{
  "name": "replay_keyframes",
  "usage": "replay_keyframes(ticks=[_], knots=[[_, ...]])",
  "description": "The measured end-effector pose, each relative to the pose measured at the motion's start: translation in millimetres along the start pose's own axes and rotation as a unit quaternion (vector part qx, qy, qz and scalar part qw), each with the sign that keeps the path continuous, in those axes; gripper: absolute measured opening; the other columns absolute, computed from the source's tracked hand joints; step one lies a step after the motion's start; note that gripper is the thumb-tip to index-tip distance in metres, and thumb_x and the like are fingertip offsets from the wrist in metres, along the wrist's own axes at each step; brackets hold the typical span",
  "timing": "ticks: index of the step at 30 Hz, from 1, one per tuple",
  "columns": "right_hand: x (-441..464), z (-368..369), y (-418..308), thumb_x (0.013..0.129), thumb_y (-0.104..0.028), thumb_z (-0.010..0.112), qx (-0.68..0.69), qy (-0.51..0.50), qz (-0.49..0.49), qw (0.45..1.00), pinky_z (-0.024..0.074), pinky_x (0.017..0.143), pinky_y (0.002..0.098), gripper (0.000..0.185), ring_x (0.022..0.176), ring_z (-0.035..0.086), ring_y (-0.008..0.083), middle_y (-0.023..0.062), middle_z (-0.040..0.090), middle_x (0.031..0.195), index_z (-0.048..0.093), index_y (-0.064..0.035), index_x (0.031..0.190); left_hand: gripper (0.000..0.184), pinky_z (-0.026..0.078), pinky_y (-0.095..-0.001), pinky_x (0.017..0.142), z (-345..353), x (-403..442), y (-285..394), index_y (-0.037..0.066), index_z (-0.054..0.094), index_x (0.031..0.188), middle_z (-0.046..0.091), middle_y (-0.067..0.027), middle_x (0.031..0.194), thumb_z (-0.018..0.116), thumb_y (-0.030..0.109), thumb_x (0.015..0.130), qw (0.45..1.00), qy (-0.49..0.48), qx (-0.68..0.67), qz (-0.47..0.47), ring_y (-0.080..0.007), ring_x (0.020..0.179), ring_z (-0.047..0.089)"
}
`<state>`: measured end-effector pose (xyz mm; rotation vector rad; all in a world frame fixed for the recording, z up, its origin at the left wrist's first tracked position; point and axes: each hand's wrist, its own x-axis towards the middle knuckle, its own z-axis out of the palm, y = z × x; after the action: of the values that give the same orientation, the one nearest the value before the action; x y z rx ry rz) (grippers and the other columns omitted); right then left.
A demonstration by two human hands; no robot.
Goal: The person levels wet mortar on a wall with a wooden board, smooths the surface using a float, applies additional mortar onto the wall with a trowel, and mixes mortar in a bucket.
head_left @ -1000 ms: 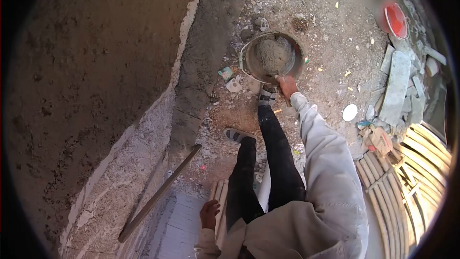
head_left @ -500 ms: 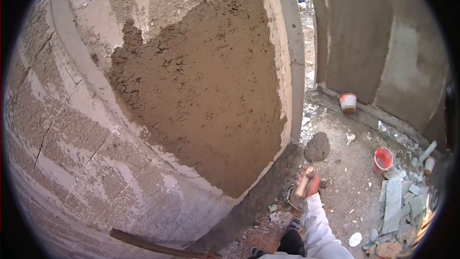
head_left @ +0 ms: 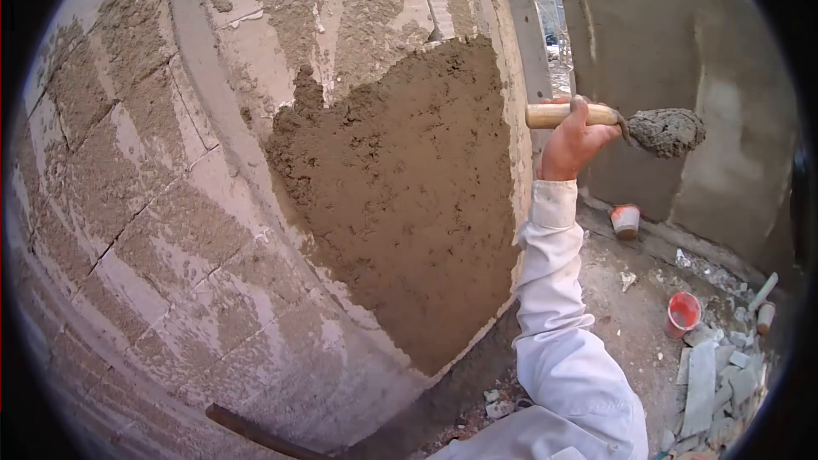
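My right hand (head_left: pixel 573 146) is closed around the wooden handle (head_left: pixel 550 115) of a trowel, raised beside the wall's right edge. A lump of wet mortar (head_left: pixel 666 132) sits at the trowel's far end and covers its blade. To the left of the hand, fresh brown mortar (head_left: pixel 409 204) coats part of the block wall (head_left: pixel 162 238), rough and pitted along its upper left side. My left hand is out of view. A long dark wooden strip (head_left: pixel 256 433) slants across the bottom of the view, its lower end cut off by the frame.
A white bucket with orange stains (head_left: pixel 625 221) stands by the far plastered wall (head_left: pixel 635 60). On the ground at the right are a red bucket (head_left: pixel 682 313) and a pile of broken slabs (head_left: pixel 700 375). A narrow gap (head_left: pixel 550 21) separates the two walls.
My right hand has risen from low near the ground to upper right, bringing the mortar-loaded trowel up. The view has tilted upward. Part of my left hand at the bottom edge has dropped out of sight.
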<state>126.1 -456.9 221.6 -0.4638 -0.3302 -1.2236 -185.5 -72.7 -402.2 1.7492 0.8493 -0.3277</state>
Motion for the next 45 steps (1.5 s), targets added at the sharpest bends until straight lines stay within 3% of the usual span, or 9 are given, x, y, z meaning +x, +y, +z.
replay_keyframes(ticks=[9, 14, 17, 20, 27, 31, 35, 42, 45], knots=[[97.9, 89.5, 175.4, 0.083, -0.005, 0.053, -0.293, 0.054, -0.181, 0.937, 0.0468, 0.083, 0.0512, 0.050, 0.100, 0.058, 0.0447, 0.0306, 0.048, 0.110, 0.025, 0.0065, 0.123, 0.031, 0.049, -0.0365, 0.084, 34.5, 22.3, 62.8, 0.004, 0.063, 0.113, 0.066, -0.0127, 0.106, 0.058, 0.024, 0.090, 0.998, 0.042, -0.030, -0.039, -0.0237, 0.096, 0.062], [39.9, 113.7, 264.2, 0.083, -0.005, 0.059, -0.447, -0.197, 0.201, 0.849, 0.0514, 0.081, 0.0500, 0.042, 0.088, 0.062, 0.0480, 0.0331, 0.058, 0.103, 0.035, 0.0093, 0.114, 0.027, 0.050, -0.0347, 0.082, 49.7, -2.0, 59.5, 0.005, 0.065, 0.110, 0.067, -0.0110, 0.102, 0.058, 0.021, 0.089, 0.994, 0.080, -0.045, -0.066, -0.0214, 0.093, 0.063], [-52.6, 120.3, 155.6, 0.080, -0.006, 0.052, -0.086, -0.501, 0.182, 0.841, 0.0523, 0.064, 0.0501, 0.037, 0.072, 0.064, 0.0402, 0.0249, 0.060, 0.079, 0.035, 0.0067, 0.110, 0.025, 0.051, -0.0337, 0.080, 58.6, -29.8, 33.5, 0.005, 0.066, 0.109, 0.068, -0.0100, 0.100, 0.058, 0.019, 0.089, 0.990, 0.105, -0.044, -0.085, -0.0200, 0.091, 0.064], [-141.0, 66.8, 45.1, 0.075, -0.001, 0.052, 0.168, -0.546, 0.223, 0.790, 0.0512, 0.062, 0.0463, 0.039, 0.072, 0.063, 0.0376, 0.0252, 0.054, 0.088, 0.037, 0.0043, 0.111, 0.024, 0.052, -0.0327, 0.078, 60.5, -88.8, -27.3, 0.005, 0.067, 0.107, 0.069, -0.0090, 0.098, 0.058, 0.017, 0.089, 0.988, 0.133, -0.021, -0.079, -0.0186, 0.089, 0.065], [-295.4, -289.0, 94.7, 0.074, -0.005, 0.057, -0.231, -0.442, 0.509, 0.702, 0.0458, 0.068, 0.0523, 0.025, 0.080, 0.058, 0.0474, 0.0229, 0.055, 0.082, 0.045, -0.0008, 0.095, 0.023, 0.051, -0.0289, 0.072, 78.8, -140.1, 32.0, 0.008, 0.064, 0.111, 0.066, -0.0031, 0.103, 0.064, 0.015, 0.089, 0.991, 0.082, 0.002, -0.105, -0.0152, 0.088, 0.064], [-337.2, -647.4, 65.8, 0.080, -0.021, 0.056, -0.601, -0.448, 0.623, 0.223, 0.0495, 0.088, 0.0517, 0.054, 0.100, 0.063, 0.0433, 0.0290, 0.064, 0.107, 0.047, -0.0039, 0.131, 0.023, 0.052, -0.0285, 0.075, 117.1, -146.1, 36.6, 0.006, 0.064, 0.111, 0.065, -0.0038, 0.105, 0.064, 0.013, 0.088, 0.982, 0.018, 0.003, -0.188, -0.0157, 0.090, 0.065], [-289.5, -826.9, 20.9, 0.083, -0.031, 0.057, -0.725, -0.348, 0.594, 0.008, 0.0494, 0.092, 0.0494, 0.049, 0.106, 0.062, 0.0428, 0.0286, 0.063, 0.112, 0.053, -0.0052, 0.125, 0.027, 0.052, -0.0291, 0.074, 136.8, -149.1, -14.5, 0.005, 0.064, 0.111, 0.066, -0.0044, 0.106, 0.066, 0.012, 0.085, 0.952, -0.065, 0.063, -0.294, -0.0150, 0.094, 0.063], [-318.5, -988.7, 59.2, 0.084, -0.036, 0.055, -0.741, -0.323, 0.586, -0.054, 0.0492, 0.094, 0.0438, 0.045, 0.110, 0.061, 0.0396, 0.0254, 0.063, 0.116, 0.063, -0.0014, 0.112, 0.024, 0.052, -0.0279, 0.073, 145.6, -125.2, -40.6, 0.003, 0.064, 0.110, 0.066, -0.0066, 0.102, 0.064, 0.012, 0.088, 0.907, -0.004, 0.022, -0.421, -0.0162, 0.088, 0.065], [-392.8, -1127.5, 59.0, 0.086, -0.034, 0.053, -0.630, -0.402, 0.663, -0.048, 0.0524, 0.074, 0.0463, 0.037, 0.087, 0.066, 0.0361, 0.0233, 0.065, 0.102, 0.063, -0.0015, 0.101, 0.025, 0.053, -0.0290, 0.075, 150.5, -100.4, -44.4, 0.004, 0.063, 0.111, 0.066, -0.0072, 0.104, 0.063, 0.013, 0.089, 0.893, 0.045, 0.007, -0.449, -0.0176, 0.092, 0.066]])
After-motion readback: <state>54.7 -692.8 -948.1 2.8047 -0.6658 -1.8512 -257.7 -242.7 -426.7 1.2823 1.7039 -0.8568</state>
